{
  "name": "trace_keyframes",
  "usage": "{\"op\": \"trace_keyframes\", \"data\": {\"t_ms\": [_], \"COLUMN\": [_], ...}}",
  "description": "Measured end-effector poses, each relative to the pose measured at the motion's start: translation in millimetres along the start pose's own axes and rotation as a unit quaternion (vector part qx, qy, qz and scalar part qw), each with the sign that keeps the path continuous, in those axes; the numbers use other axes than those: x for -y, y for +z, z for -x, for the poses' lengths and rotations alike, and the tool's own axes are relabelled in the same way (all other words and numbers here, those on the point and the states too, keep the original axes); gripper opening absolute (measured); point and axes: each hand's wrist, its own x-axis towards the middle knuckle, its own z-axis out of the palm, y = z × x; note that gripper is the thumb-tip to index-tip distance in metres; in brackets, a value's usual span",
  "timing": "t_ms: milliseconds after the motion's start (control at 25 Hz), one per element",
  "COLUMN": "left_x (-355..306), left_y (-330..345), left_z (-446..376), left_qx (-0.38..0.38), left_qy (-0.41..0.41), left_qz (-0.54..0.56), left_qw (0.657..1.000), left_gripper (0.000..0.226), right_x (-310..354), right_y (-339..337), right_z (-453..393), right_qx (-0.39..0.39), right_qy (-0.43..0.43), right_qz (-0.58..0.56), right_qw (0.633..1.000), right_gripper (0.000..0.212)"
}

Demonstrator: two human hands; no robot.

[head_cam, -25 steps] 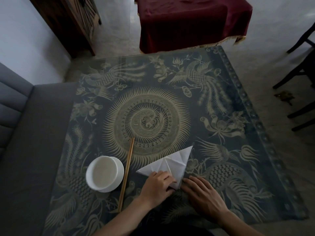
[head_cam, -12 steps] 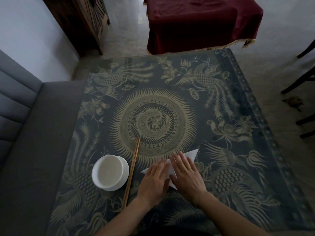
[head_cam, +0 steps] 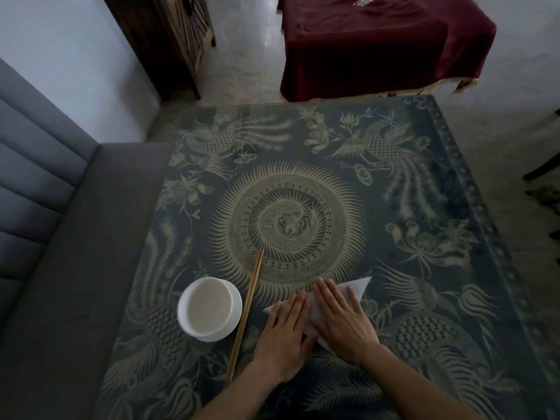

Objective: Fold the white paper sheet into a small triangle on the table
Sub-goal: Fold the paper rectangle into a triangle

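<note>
The white paper sheet (head_cam: 359,286), folded to a pointed shape, lies flat on the patterned table (head_cam: 303,147) near its front edge. Only its far right tip and a small left corner show. My left hand (head_cam: 285,334) lies palm down on the paper's left part, fingers straight and close together. My right hand (head_cam: 341,319) lies flat beside it on the paper's middle, fingers slightly spread and pointing away from me. Both hands press the paper down; neither grips it.
A white bowl (head_cam: 209,309) stands left of my hands. A pair of wooden chopsticks (head_cam: 246,313) lies between the bowl and my left hand. A grey sofa (head_cam: 60,268) borders the table's left side. A table under a dark red cloth (head_cam: 378,47) stands beyond.
One second ago my fingers were curled at the paper's near corner. Both hands have since moved up onto the sheet and flattened over it, and the view has shifted slightly.
</note>
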Motion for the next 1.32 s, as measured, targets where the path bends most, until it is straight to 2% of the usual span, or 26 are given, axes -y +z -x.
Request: {"op": "trace_keyframes", "data": {"t_ms": [280,400,480,600,680,760,1000,1320], "left_x": [9.7,11.5,10.7,-1.0,-10.6,-14.1,0.3,6.8], "left_y": [0.3,-2.5,-3.8,-7.7,-10.2,-8.0,3.4,4.0], "left_z": [9.0,10.1,9.5,-0.9,-9.2,-11.0,6.4,32.1], "left_qx": [-0.004,-0.005,-0.001,-0.004,0.004,0.015,0.000,-0.035], "left_qy": [-0.002,0.002,0.005,0.015,0.033,0.045,-0.018,-0.078], "left_qz": [0.005,-0.002,-0.003,0.008,0.001,-0.012,0.013,-0.027], "left_qw": [1.000,1.000,1.000,1.000,0.999,0.999,1.000,0.996], "left_gripper": [0.066,0.066,0.066,0.065,0.064,0.066,0.070,0.070], "right_x": [-53.8,-68.2,-59.9,-22.6,-0.2,5.1,-21.5,-49.1], "right_y": [9.1,3.7,-3.8,-10.8,-5.3,0.6,6.9,6.5], "right_z": [12.8,15.0,11.5,5.8,6.1,8.6,16.6,23.7], "right_qx": [0.034,0.035,0.012,-0.030,-0.028,-0.002,0.037,0.044], "right_qy": [0.185,0.236,0.224,0.103,0.040,0.053,0.095,0.129], "right_qz": [-0.015,-0.021,-0.037,-0.041,-0.042,-0.038,-0.041,-0.041], "right_qw": [0.982,0.971,0.974,0.993,0.998,0.998,0.994,0.990], "right_gripper": [0.070,0.072,0.071,0.068,0.063,0.064,0.085,0.111]}}
